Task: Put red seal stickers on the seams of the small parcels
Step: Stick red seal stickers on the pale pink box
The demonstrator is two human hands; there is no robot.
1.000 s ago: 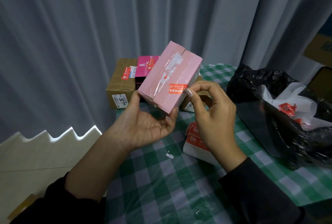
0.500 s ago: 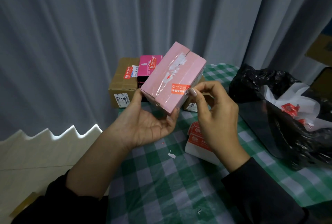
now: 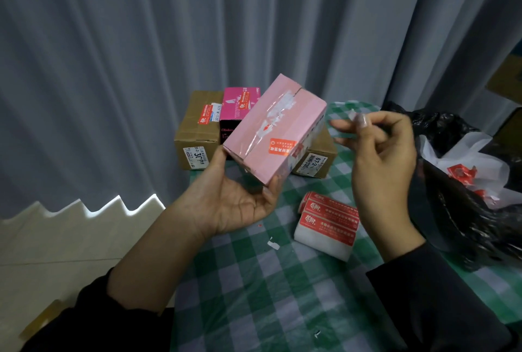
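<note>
The pink parcel (image 3: 278,125) is held tilted in the air above the table's far end, its taped top face turned to the camera. A red seal sticker (image 3: 283,147) sits on that face near the lower end of the taped seam; whether it spans the seam line itself is hard to tell. The left hand (image 3: 240,202) grips the parcel from below, thumb on the left edge and fingers curled round the near corner. The right hand (image 3: 381,159) hangs apart to the right, thumb and forefinger pinching a small pale scrap (image 3: 351,114), the other fingers loosely curled. A stack of sticker sheets (image 3: 327,224) lies on the checked tablecloth (image 3: 254,281) below. Behind stand two brown boxes (image 3: 197,131) and a magenta box (image 3: 240,105); a black bag (image 3: 466,182) is at right.
</note>
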